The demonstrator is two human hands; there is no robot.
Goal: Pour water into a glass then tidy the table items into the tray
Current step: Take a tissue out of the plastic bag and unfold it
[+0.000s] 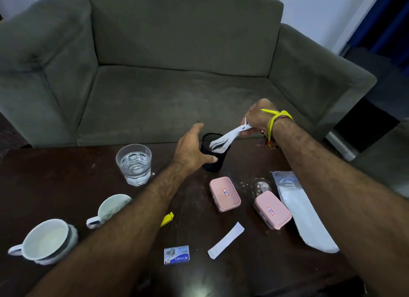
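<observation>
A clear glass (134, 164) with water in it stands on the dark wooden table (44, 186). My left hand (190, 148) wraps around a black mesh cup (213, 161) near the table's far edge. Above the cup's mouth, my right hand (257, 119) grips a bundle of white plastic forks (223, 140) with the tines pointing down into the cup. Two pink lidded boxes lie to the right, one (224, 194) nearer the middle and one (272, 209) further right. No tray is in view.
Two white mugs (44, 241) (110, 208) sit at the left. A yellow clip (167, 219), a small blue and white box (176, 254), a white paper sachet (225, 240) and a clear plastic bag (303, 210) lie on the table. A grey sofa (177, 64) stands behind.
</observation>
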